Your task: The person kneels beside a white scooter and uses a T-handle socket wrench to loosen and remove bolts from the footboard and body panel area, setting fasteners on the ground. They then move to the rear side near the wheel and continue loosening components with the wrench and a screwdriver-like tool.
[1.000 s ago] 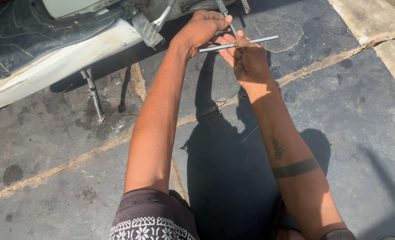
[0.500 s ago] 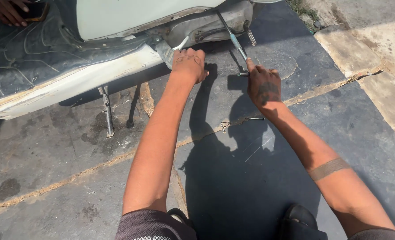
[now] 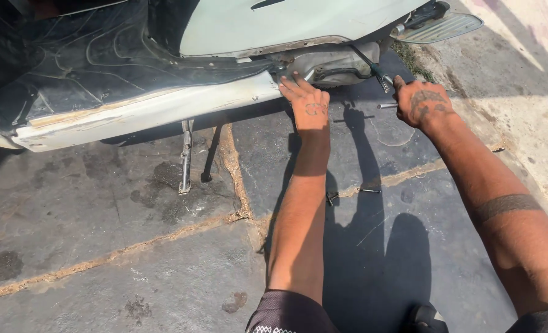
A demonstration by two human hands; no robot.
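Crouching over stone paving, a person works at the underside of a white scooter (image 3: 237,28). Well to the left of both hands, the scooter's black floor mat (image 3: 83,68) and scuffed white side skirt (image 3: 144,111) run across the view, and below them the side stand (image 3: 186,157) props the machine on the ground.

The left hand (image 3: 308,102) lies open, fingers spread flat, its fingertips pressing the lower edge of the skirt beside the exposed engine casing (image 3: 332,68). Just right of it, the right hand (image 3: 423,102) is closed around a thin metal rod tool (image 3: 386,105), whose tip sticks out toward the left hand; a dark lever or cable end (image 3: 372,68) slants just above it. Beyond the right hand, the ribbed pillion footrest (image 3: 437,28) juts out.

Judging from this, the work looks mid-way: the tool is in hand but not yet seated on any fastener, and a few small loose parts (image 3: 332,197) lie on the ground between the forearms, nearer the person.

Dark grey stone slabs (image 3: 101,246) with sandy, cracked joints form the floor, stained with oil near the stand. It is outdoors, in hard sunlight, with sharp arm shadows and paler paving to the right.
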